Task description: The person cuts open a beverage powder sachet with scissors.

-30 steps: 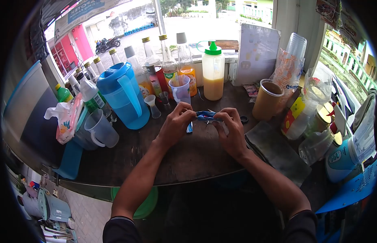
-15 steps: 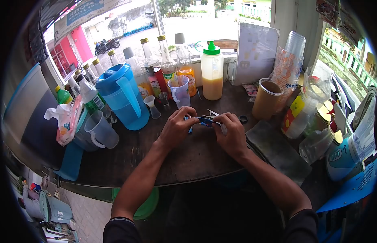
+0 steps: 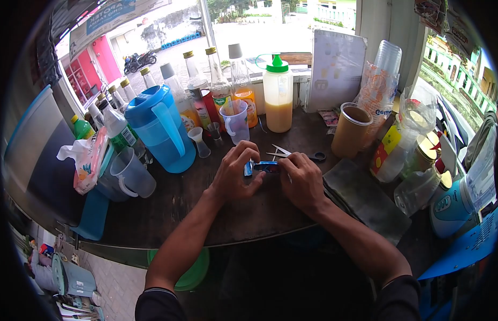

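Observation:
A small shiny blue sachet (image 3: 267, 167) is held between my two hands above the table, its print too small to read. My left hand (image 3: 234, 170) curls around its left end, thumb below and fingers above. On the other side, my right hand (image 3: 303, 179) pinches the right end with thumb and fingertips. Just behind the hands lie scissors (image 3: 281, 150) with light blades and a dark handle, partly covered by the right hand.
To the left stand a blue lidded pitcher (image 3: 159, 128) and a clear measuring jug (image 3: 133, 172). A squeeze bottle with green cap (image 3: 278, 99) and several glass bottles line the back. On the right are a brown-filled tub (image 3: 352, 131) and a dark cloth-like sheet (image 3: 364, 192).
The sachet has turned in my hands, and my left thumb has dropped lower. More of the scissors, including the dark handle, shows behind my right hand.

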`<state>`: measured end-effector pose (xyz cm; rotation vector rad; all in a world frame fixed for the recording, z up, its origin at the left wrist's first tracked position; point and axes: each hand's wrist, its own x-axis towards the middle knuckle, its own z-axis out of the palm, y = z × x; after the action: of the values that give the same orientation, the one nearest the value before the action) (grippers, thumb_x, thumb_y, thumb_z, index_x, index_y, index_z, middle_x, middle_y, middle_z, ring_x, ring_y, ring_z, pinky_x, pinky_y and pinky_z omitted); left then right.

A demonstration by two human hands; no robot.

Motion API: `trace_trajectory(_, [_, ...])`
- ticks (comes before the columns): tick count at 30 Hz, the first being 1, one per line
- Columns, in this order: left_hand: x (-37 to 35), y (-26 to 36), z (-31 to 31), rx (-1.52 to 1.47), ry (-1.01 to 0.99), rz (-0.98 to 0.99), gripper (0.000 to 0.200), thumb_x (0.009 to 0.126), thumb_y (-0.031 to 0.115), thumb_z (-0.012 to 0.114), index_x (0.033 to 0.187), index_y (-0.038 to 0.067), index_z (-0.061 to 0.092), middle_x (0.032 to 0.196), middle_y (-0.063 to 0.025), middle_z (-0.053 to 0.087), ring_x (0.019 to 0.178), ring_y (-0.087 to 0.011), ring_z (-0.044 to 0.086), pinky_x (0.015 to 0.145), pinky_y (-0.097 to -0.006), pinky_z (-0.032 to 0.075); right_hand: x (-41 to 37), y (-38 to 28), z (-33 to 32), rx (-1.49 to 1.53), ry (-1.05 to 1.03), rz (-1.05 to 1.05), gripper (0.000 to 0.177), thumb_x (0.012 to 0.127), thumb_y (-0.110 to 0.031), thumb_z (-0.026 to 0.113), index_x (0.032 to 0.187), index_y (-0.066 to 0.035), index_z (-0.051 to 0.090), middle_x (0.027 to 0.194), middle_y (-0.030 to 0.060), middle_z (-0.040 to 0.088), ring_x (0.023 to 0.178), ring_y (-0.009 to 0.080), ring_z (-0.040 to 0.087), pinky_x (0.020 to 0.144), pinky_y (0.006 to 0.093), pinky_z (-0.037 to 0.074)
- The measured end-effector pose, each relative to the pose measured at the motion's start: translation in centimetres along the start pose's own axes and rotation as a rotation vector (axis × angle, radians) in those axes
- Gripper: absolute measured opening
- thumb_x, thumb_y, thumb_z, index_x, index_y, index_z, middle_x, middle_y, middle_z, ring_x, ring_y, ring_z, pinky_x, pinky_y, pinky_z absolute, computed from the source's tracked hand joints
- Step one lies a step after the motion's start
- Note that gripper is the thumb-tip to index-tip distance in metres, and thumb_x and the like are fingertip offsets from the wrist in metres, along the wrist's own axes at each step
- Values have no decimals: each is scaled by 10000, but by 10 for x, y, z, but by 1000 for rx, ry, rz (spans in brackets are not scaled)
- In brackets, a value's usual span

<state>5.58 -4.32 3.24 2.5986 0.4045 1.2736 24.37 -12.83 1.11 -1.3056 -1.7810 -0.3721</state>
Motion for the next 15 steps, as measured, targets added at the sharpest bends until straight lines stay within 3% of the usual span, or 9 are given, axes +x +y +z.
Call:
trace_trajectory(4, [1,6,4,63,-15,-56,267,670,38,741,893,55,594,992,-115,577,914,-309,591,824,-394,465,0,-2,0,-18,-31,-101,111,774,-64,666,883,-54,649,860,69,601,849,240,627,729,375,507])
trace_trajectory(15, [-3,-10,8,119,-14,18,246,629,-13,750,833,65,637,897,-63,625,889,-260,619,824,-375,465,-2,0,1,16,-31,-169,180,742,-20,656,920,-40,646,879,76,599,851,249,626,725,383,518])
